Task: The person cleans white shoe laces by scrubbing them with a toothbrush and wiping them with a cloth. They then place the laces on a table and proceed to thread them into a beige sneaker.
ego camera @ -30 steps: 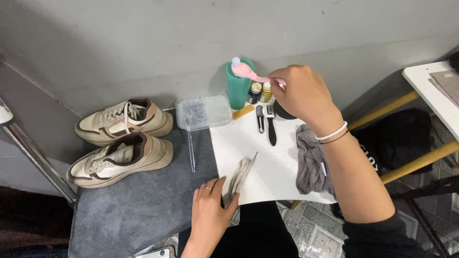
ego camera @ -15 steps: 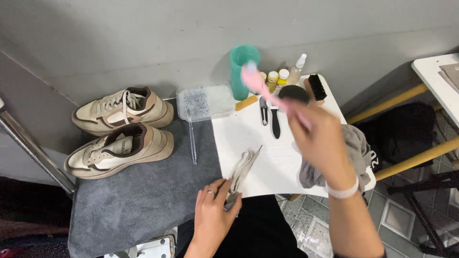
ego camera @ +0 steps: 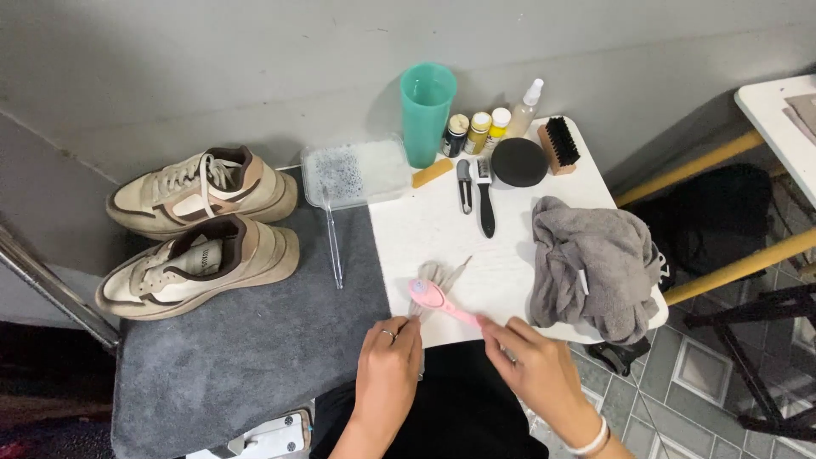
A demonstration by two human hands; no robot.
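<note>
Counted around my white board (ego camera: 442, 229): two beige sneakers (ego camera: 204, 191) to its left; one green cup (ego camera: 427, 110) at its far edge, with three small bottles (ego camera: 478, 132) and one spray bottle (ego camera: 524, 106) beside it; one grey cloth (ego camera: 595, 263) on its right; one pink brush (ego camera: 442, 302) at its near edge.

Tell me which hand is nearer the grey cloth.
Right. The right hand holds the pink brush just below and left of the grey cloth. The left hand sits further left, on the shoelace.
</note>
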